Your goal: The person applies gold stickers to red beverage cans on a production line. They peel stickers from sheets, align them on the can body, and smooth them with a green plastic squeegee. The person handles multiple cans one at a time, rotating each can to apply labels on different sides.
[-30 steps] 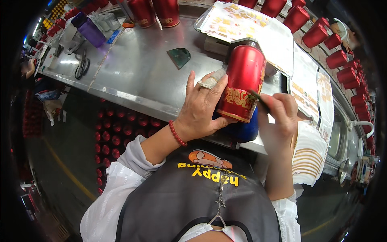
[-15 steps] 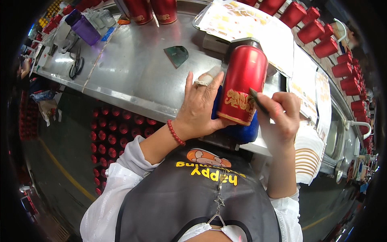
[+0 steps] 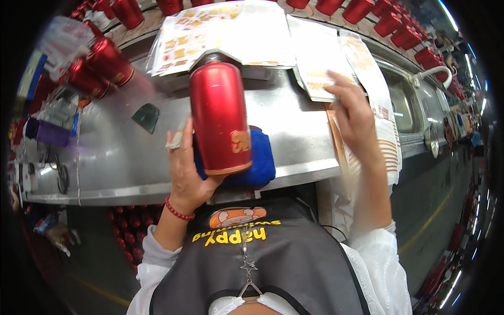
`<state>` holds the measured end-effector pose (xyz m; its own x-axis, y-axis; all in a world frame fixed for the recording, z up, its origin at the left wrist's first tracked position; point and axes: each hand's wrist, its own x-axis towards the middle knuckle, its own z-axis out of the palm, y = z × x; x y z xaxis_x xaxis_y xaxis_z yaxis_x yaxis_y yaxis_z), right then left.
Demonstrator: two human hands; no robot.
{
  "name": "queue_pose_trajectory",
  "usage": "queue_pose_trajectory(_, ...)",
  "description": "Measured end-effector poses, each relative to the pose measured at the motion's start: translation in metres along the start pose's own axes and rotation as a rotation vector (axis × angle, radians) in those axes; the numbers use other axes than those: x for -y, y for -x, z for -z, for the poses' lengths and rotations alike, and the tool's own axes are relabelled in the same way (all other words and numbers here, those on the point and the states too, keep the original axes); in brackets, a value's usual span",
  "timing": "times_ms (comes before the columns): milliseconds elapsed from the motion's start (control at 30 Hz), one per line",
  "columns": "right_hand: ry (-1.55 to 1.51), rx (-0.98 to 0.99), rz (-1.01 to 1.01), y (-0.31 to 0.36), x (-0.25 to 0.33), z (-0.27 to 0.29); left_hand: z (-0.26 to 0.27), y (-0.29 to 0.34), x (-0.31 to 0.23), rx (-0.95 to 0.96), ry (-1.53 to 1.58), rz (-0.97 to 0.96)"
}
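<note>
A glossy red canister point(image 3: 218, 113) leans over a blue cloth pad point(image 3: 261, 163) at the table's front edge, its gold pattern point(image 3: 241, 142) at the lower right. My left hand point(image 3: 186, 176) holds the canister along its left side, thumb under the lower end; a pale cover wraps one fingertip. A dark angled rest point(image 3: 231, 55) stands behind the canister's far end. Raised to the right, my right hand point(image 3: 356, 113) is slightly blurred, near the printed sheets point(image 3: 317, 63). Its fingers are apart and no tool shows in it. A dark green scraper point(image 3: 145, 117) lies on the metal table.
More sheets with gold prints point(image 3: 226, 26) lie at the back. Red canisters point(image 3: 110, 60) stand at the back left and along the far shelf. A purple bottle point(image 3: 50, 132) and scissors point(image 3: 62, 176) are at left. To the right is a sink point(image 3: 407, 107) with a faucet.
My right hand has left the canister's pattern and moved to the sheets; the dark tool it held no longer shows. The canister has turned, carrying its pattern to the right. The view has shifted right.
</note>
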<state>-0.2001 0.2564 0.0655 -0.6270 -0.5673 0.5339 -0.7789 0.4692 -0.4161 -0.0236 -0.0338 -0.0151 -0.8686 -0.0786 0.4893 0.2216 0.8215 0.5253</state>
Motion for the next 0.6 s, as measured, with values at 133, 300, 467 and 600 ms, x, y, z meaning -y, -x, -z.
queue_pose_trajectory(133,0.51,-0.045,-0.166,0.032,-0.216,0.055,-0.01,-0.005,0.001,0.004,0.041,-0.033)
queue_pose_trajectory(300,0.849,0.324,-0.556,0.005,-0.277,0.055,-0.01,0.006,0.003,0.0,0.089,0.084)
queue_pose_trajectory(467,0.876,0.361,-0.472,0.002,-0.3,0.088,-0.01,0.012,0.004,0.01,0.113,0.128)
queue_pose_trajectory(600,0.861,0.088,-0.7,0.026,-0.37,0.105,-0.013,0.012,0.006,-0.006,0.207,0.163)
